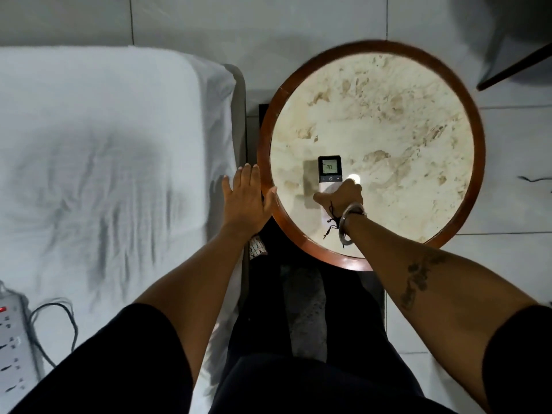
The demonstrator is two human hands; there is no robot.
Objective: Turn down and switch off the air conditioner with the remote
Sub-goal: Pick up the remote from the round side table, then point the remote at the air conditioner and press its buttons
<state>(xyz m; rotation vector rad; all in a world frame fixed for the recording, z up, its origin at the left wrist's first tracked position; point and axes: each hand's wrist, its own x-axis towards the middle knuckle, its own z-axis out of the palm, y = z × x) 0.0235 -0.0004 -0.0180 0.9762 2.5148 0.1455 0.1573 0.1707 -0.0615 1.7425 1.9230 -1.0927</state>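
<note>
A white remote (329, 170) with a dark top lies on the round marble table (388, 121), near its front left. Its lit screen reads 20, with minus, power and plus buttons just below. My right hand (340, 195) covers the remote's lower half, fingers curled around its body; a metal bangle and a dark thread sit on that wrist. My left hand (246, 198) hovers flat with fingers spread at the table's left rim, holding nothing. The air conditioner is not in view.
A bed with a white wrinkled sheet (104, 162) fills the left side. A power strip (15, 333) with cables lies at its lower left corner. The table has a brown wooden rim (475, 162). A dark furniture edge (513, 70) crosses the top right over the tiled floor.
</note>
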